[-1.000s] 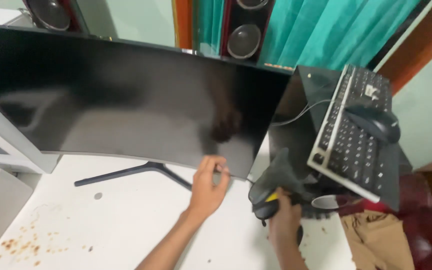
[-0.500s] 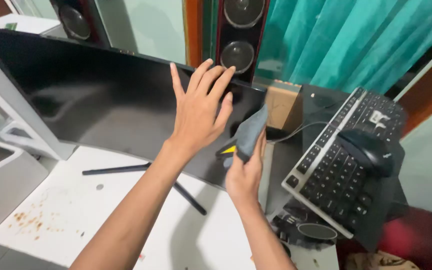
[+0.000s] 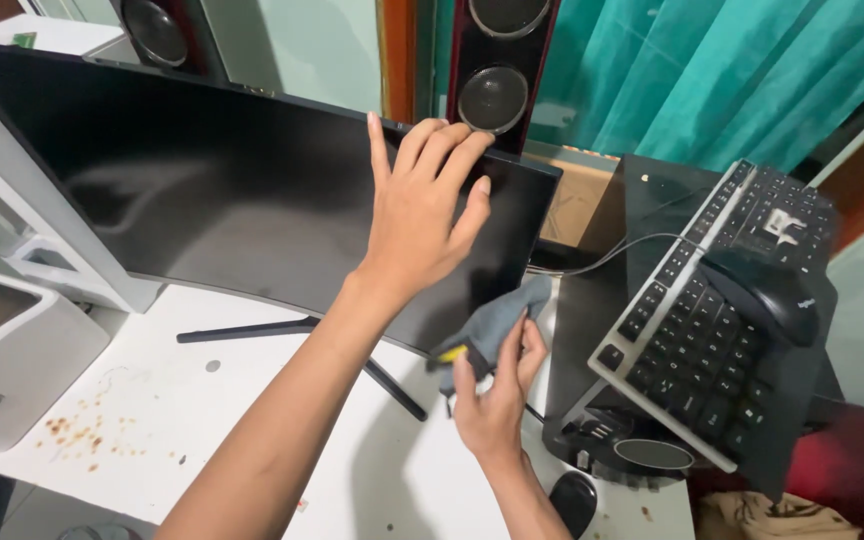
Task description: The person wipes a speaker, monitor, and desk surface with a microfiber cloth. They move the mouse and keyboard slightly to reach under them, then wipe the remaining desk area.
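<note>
A wide, dark, curved monitor (image 3: 212,190) stands on the white desk (image 3: 252,420), its right edge close to a tilted keyboard (image 3: 712,320). The left hand (image 3: 422,215) lies spread open against its upper right edge. Below, near its lower right corner, the right hand (image 3: 492,400) pinches a crumpled grey cloth (image 3: 497,325).

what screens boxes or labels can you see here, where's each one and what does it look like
Monitor: on the white desk, wide curved screen, black and dark; left hand reaches to its top right edge.
Cardboard box: behind the monitor's right end, brown, plain.
Cloth tag: small yellow label, held in the right hand below the monitor's corner.
</note>
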